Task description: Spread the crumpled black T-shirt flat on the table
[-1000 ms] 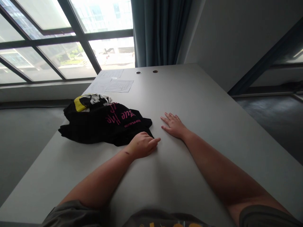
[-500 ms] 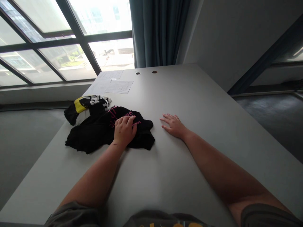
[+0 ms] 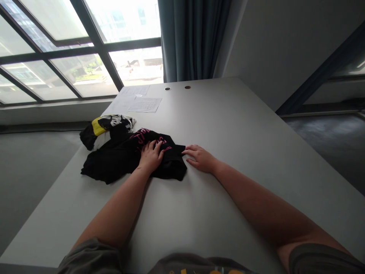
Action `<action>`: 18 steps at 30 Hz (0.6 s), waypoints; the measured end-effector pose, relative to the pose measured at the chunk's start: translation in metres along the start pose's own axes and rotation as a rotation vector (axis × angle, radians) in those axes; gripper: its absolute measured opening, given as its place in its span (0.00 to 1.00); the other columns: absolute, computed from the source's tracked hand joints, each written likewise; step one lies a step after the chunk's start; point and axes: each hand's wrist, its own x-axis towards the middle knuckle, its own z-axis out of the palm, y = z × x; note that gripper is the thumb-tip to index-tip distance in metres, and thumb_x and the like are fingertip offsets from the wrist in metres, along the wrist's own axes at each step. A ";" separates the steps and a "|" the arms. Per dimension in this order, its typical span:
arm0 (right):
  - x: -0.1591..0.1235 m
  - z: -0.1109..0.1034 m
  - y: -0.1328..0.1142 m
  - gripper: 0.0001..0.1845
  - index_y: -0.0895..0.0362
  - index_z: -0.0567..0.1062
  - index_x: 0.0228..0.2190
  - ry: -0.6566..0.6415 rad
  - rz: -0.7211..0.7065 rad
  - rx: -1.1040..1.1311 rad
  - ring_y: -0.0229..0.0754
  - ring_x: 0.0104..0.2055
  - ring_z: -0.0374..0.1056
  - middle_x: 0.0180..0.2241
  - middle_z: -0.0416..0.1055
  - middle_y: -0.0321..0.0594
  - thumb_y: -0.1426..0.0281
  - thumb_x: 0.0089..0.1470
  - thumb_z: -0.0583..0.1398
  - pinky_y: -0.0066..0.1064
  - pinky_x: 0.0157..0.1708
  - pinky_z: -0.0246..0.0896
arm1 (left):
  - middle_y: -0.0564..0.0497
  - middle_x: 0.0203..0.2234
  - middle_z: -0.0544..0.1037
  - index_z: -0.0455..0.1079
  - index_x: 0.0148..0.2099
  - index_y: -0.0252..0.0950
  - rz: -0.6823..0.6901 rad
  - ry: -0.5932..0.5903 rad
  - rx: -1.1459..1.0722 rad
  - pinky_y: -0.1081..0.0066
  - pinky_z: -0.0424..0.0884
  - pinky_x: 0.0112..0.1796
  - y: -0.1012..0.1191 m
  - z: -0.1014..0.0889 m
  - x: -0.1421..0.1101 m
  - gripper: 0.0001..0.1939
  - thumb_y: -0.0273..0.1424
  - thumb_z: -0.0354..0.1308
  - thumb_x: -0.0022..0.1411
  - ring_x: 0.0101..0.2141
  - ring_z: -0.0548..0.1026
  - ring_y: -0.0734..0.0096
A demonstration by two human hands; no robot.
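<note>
A: Head camera first. What are the hands doing?

B: The left hand (image 3: 151,155) lies palm down on a crumpled black shirt (image 3: 125,158) with pink lettering. Its fingers are spread a little and flat against the cloth, pressing on it rather than pinching it.

A: And the other one?

B: The right hand (image 3: 199,158) is flat on the desk (image 3: 228,125), palm down, fingers stretched out and loose. Its fingertips (image 3: 186,152) reach the right edge of the black shirt; I cannot tell whether they actually touch the cloth or stop just beside it. It grips nothing.

A: Where exactly is that shirt?

B: On the left half of the desk, bunched in a low heap, close to the desk's left edge and between the person and the window. The pink print shows near the top of the heap, just beyond the left hand.

A: Anything beside it?

B: A second bundled garment (image 3: 107,123), black with a yellow patch and white markings, sits just beyond the shirt and touches it, or nearly so. Farther back lie some sheets of paper (image 3: 144,104), flat on the desk. Past them two round cable holes (image 3: 177,88) sit side by side near the far edge.

A: And around the desk?

B: A big window (image 3: 71,49) with dark frames on the left, a blue-grey curtain (image 3: 188,38) behind the far end, a plain wall to the right. That is the only view.
</note>
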 end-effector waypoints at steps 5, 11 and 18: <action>-0.001 -0.001 -0.003 0.16 0.55 0.79 0.50 0.039 0.029 -0.016 0.52 0.61 0.65 0.57 0.70 0.49 0.66 0.62 0.61 0.49 0.67 0.57 | 0.38 0.65 0.68 0.65 0.70 0.41 0.016 -0.024 0.000 0.43 0.65 0.63 0.004 -0.005 0.000 0.28 0.41 0.52 0.72 0.64 0.66 0.43; 0.001 0.007 0.001 0.07 0.55 0.77 0.42 0.082 -0.085 0.001 0.55 0.64 0.61 0.61 0.68 0.50 0.70 0.60 0.62 0.53 0.67 0.56 | 0.42 0.60 0.72 0.68 0.65 0.42 0.040 -0.021 -0.014 0.49 0.69 0.59 0.009 -0.014 -0.001 0.24 0.41 0.54 0.71 0.57 0.71 0.49; 0.003 0.006 0.000 0.07 0.54 0.76 0.32 0.170 -0.165 0.007 0.49 0.44 0.67 0.37 0.74 0.45 0.69 0.64 0.61 0.42 0.51 0.67 | 0.42 0.54 0.73 0.72 0.49 0.40 0.114 0.027 -0.064 0.53 0.70 0.55 0.006 -0.014 0.000 0.11 0.38 0.52 0.72 0.52 0.72 0.53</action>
